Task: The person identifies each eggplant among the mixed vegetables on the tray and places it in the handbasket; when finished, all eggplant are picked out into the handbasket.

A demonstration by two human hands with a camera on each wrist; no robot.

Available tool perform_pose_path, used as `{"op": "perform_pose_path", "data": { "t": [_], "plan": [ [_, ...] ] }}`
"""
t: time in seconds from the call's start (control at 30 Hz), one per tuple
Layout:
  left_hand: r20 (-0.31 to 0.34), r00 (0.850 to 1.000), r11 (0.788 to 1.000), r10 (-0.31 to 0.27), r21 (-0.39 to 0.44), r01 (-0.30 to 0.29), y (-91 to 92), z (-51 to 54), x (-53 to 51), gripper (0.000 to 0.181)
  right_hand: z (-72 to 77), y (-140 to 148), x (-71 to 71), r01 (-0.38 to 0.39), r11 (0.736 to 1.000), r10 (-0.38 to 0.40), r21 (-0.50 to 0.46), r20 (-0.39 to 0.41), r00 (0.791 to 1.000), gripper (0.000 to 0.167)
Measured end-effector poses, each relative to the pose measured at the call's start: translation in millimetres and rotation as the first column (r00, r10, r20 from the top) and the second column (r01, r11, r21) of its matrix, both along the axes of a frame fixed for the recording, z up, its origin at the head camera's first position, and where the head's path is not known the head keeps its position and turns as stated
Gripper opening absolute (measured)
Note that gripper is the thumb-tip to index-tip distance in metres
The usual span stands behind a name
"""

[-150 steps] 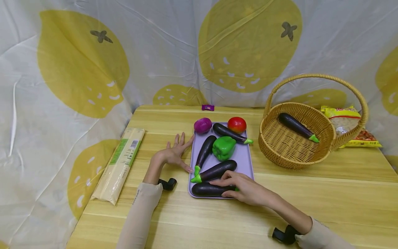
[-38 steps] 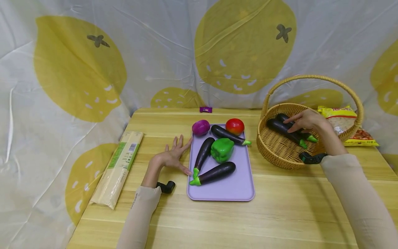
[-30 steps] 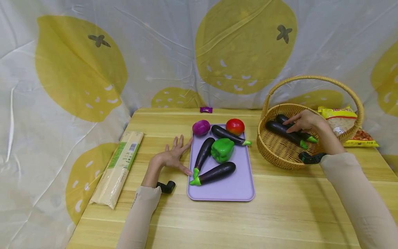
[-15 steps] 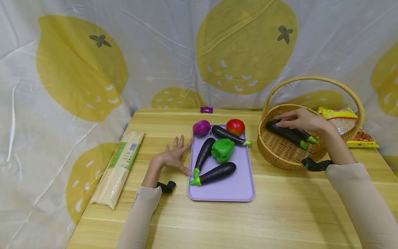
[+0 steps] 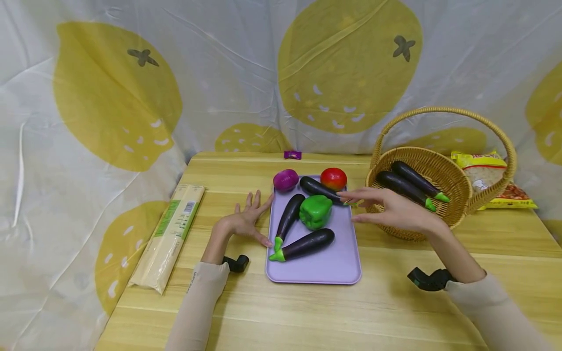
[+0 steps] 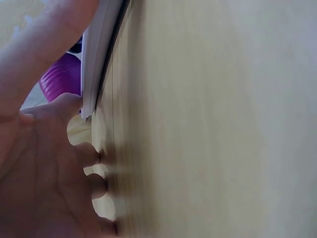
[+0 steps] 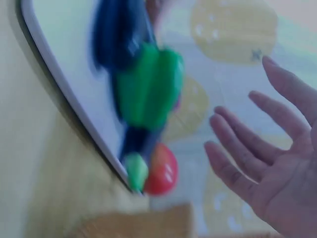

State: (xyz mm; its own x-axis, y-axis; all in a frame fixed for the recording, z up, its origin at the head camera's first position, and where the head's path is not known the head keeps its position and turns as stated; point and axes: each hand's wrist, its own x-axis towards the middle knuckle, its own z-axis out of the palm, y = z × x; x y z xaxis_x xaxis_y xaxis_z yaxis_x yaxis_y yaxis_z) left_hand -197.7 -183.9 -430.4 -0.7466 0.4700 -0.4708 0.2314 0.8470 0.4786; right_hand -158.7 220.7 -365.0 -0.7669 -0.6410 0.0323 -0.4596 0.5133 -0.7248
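Note:
My left hand (image 5: pixel 246 220) rests on the table with spread fingers, its thumb and forefinger touching the left edge of the lilac tray (image 5: pixel 320 270). My right hand (image 5: pixel 392 209), empty with fingers extended, hovers between tray and wicker basket (image 5: pixel 458 187); its fingertips overlap the green tip of the far eggplant (image 5: pixel 318 186) in the head view, while the right wrist view shows them apart. On the tray also lie a left eggplant (image 5: pixel 290 214), a near eggplant (image 5: pixel 309 244), a green bell pepper (image 5: pixel 315 212), a purple onion (image 5: pixel 286 180) and a red fruit (image 5: pixel 333 179). Two eggplants (image 5: pixel 419 180) lie inside the basket.
A long pack of pale noodles (image 5: pixel 169 236) lies at the left. Behind the basket is a yellow food bag (image 5: pixel 487 168). A small purple wrapped candy (image 5: pixel 292 155) sits at the back edge, before a lemon-print curtain (image 5: pixel 241 63). The basket's tall handle (image 5: pixel 448 111) arches overhead.
The near-edge eggplant went from the tray into the basket with my right hand. That hand then let go, left the basket and moved left toward the tray. My left hand stayed put.

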Motion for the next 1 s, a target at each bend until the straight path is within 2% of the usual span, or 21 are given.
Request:
{"op": "perform_pose_path", "data": {
  "t": [0.17,0.43,0.67,1.0],
  "plan": [
    [0.006,1.0,1.0,0.0,0.005,0.0,0.5,-0.1,-0.9,0.138,-14.0,-27.5,20.1,-0.044,0.998,0.046,-0.043,0.041,0.998,0.056],
    [0.005,1.0,1.0,0.001,0.004,-0.001,1.4,-0.4,-1.2,0.137,-37.1,-61.5,33.5,-0.172,0.982,0.17,-0.079,-0.034,0.985,0.055],
    [0.0,1.0,1.0,0.004,-0.002,-0.004,0.1,-1.3,0.0,0.137,-50.5,-82.8,35.7,-0.233,0.972,0.228,-0.035,-0.105,0.968,0.054],
    [0.003,1.0,1.0,0.009,0.004,-0.009,0.0,0.8,0.2,0.137,-58.3,-98.6,33.5,-0.271,0.963,0.267,0.0,-0.184,0.946,0.046]
  ]
}}
